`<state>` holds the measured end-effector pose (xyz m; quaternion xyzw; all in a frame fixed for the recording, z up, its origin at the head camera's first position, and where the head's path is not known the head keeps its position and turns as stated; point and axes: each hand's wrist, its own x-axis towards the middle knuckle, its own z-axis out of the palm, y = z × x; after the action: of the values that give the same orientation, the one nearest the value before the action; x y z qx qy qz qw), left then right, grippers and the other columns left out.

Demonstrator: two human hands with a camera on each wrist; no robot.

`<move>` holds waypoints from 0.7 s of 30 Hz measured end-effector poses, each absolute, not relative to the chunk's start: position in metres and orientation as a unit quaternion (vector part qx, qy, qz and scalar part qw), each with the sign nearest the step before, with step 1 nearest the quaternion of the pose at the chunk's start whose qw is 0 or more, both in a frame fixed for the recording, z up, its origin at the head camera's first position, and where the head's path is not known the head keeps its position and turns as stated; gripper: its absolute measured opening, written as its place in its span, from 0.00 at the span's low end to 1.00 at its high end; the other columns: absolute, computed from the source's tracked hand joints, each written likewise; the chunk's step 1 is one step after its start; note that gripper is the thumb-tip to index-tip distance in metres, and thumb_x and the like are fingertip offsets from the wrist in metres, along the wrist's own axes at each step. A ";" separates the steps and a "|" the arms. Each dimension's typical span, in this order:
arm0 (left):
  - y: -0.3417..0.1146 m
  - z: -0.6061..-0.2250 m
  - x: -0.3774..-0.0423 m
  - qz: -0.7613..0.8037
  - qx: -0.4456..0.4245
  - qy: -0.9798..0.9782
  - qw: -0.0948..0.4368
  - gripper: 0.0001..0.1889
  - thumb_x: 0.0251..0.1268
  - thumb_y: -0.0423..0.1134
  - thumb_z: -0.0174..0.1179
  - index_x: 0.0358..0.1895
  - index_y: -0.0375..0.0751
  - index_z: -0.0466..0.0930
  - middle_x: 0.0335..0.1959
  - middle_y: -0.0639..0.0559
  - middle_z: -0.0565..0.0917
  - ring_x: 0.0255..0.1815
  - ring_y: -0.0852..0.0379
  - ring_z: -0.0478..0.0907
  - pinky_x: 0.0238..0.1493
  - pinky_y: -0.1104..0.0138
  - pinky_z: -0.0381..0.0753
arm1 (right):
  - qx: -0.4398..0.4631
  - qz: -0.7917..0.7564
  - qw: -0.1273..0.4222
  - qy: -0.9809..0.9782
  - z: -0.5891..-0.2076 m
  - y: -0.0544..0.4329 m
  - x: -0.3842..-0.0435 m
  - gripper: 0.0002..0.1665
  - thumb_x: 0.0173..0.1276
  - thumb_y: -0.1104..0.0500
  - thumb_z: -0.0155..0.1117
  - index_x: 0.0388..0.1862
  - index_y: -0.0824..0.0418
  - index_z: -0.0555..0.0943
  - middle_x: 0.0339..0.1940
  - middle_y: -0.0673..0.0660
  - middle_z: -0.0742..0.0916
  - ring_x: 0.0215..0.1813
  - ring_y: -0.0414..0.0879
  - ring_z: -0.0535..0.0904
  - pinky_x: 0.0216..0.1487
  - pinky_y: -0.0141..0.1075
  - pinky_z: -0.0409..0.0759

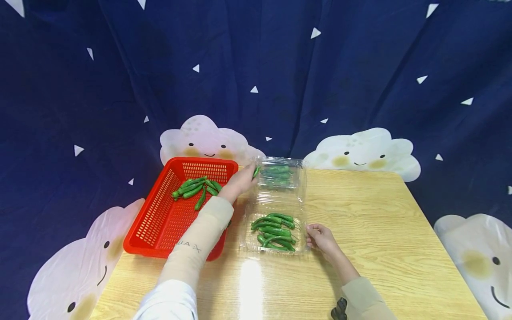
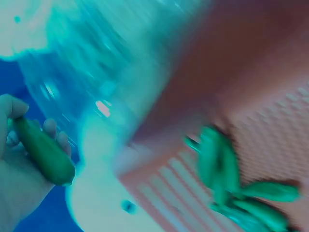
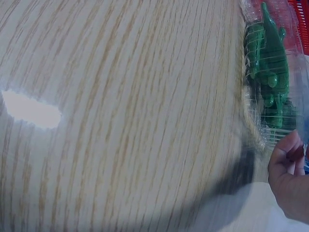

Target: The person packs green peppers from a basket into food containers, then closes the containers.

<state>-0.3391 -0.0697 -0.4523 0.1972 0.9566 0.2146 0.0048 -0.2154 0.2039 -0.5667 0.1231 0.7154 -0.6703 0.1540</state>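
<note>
A green chili pepper [image 2: 46, 152] is gripped between the thumb and fingers of my left hand [image 1: 241, 180], which is beside the raised clear lid [image 1: 280, 194] in the head view. Below that lid, the hinged clear plastic container [image 1: 249, 238] lies on the table with several green peppers [image 1: 276, 231] side by side in it. My right hand [image 1: 323, 240] pinches the container's right edge between thumb and fingers; the right wrist view shows the fingertips [image 3: 291, 140] at its rim. Green pepper shapes also show through or in the lid.
A red plastic basket [image 1: 134, 242] with slotted walls stands to the left of the container, under my left forearm. Several loose green peppers [image 1: 192, 186] lie in it. The wooden table [image 1: 368, 213] extends to the right, and a dark blue curtain [image 1: 280, 58] hangs behind.
</note>
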 end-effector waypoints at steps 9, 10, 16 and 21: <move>0.001 -0.466 -0.311 0.154 0.345 0.922 0.087 0.08 0.64 0.34 0.52 0.40 0.40 0.63 0.30 0.53 0.66 0.34 0.56 0.67 0.37 0.65 0.69 | 0.125 -0.671 0.154 0.715 -0.568 0.204 -0.216 0.20 0.71 0.58 0.49 0.52 0.73 0.65 0.29 0.54 0.77 0.29 0.40 0.73 0.30 0.28 0.76; 0.005 -0.470 -0.308 0.138 0.349 0.921 0.101 0.07 0.64 0.36 0.52 0.40 0.41 0.64 0.30 0.53 0.66 0.33 0.57 0.68 0.36 0.65 0.69 | 0.125 -0.670 0.154 0.715 -0.568 0.204 -0.216 0.20 0.71 0.58 0.49 0.52 0.73 0.65 0.30 0.54 0.77 0.29 0.40 0.73 0.31 0.28 0.76; 0.019 -0.505 -0.292 0.042 0.333 0.923 0.189 0.14 0.65 0.41 0.54 0.52 0.46 0.67 0.48 0.51 0.76 0.49 0.57 0.74 0.46 0.66 0.74 | 0.126 -0.669 0.156 0.716 -0.568 0.204 -0.215 0.21 0.71 0.57 0.49 0.52 0.72 0.65 0.30 0.55 0.77 0.30 0.41 0.74 0.31 0.28 0.76; 0.023 -0.527 -0.283 -0.008 0.324 0.925 0.197 0.16 0.64 0.42 0.55 0.54 0.49 0.68 0.53 0.53 0.76 0.55 0.56 0.73 0.52 0.64 0.73 | 0.130 -0.670 0.155 0.714 -0.567 0.205 -0.216 0.21 0.70 0.57 0.50 0.53 0.73 0.65 0.30 0.54 0.77 0.29 0.40 0.73 0.31 0.28 0.76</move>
<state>-0.2829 0.0231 -0.5268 0.3240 0.9253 -0.0075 0.1969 -0.2159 0.2050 -0.5674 0.1299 0.7140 -0.6703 0.1551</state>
